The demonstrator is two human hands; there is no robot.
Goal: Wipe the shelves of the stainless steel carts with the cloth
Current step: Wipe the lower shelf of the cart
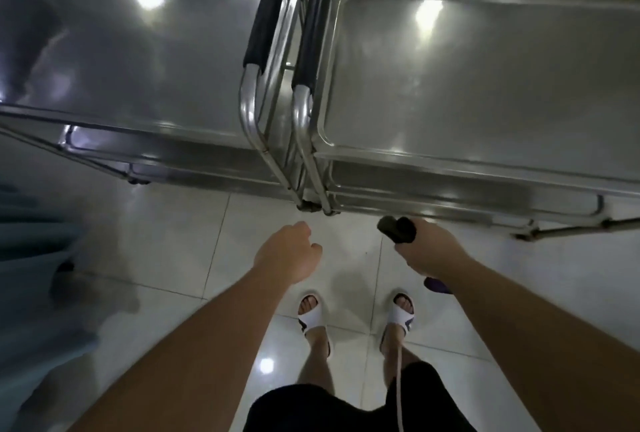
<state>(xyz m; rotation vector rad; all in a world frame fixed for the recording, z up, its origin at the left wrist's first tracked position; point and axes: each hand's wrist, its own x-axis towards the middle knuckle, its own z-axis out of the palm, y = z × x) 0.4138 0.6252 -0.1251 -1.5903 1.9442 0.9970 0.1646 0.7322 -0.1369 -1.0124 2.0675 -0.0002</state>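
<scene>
Two carts stand handle to handle before us, the left cart (114,60) at ten o'clock and the right cart (485,85) at two o'clock, their black-sleeved handles (266,12) just beside each other at twelve. Our right hand (429,248) has its grip clamped on the cloth (396,229), a small dark wad that bulges from the top of the fist, with what looks like a purple end showing below the hand; it hangs at about one o'clock over the floor (180,234), near the right cart's lower rail but not touching it. Our left hand (287,251) holds nothing, its grip loosely curled at eleven o'clock, apart from both carts. We judge the cloth soft, light and limp: it will fold wherever it is pressed, so it is best spread under a flat palm, not kept balled, if it is to cover the steel. Both top shelves look smooth, shallow-rimmed and glossy, throwing back ceiling lights, so the cloth should glide easily and may slip ahead of the hand. No shelf is under the cloth yet, so the wiping looks not begun. Lower shelves show only as edges beneath, and we cannot tell their state.
</scene>
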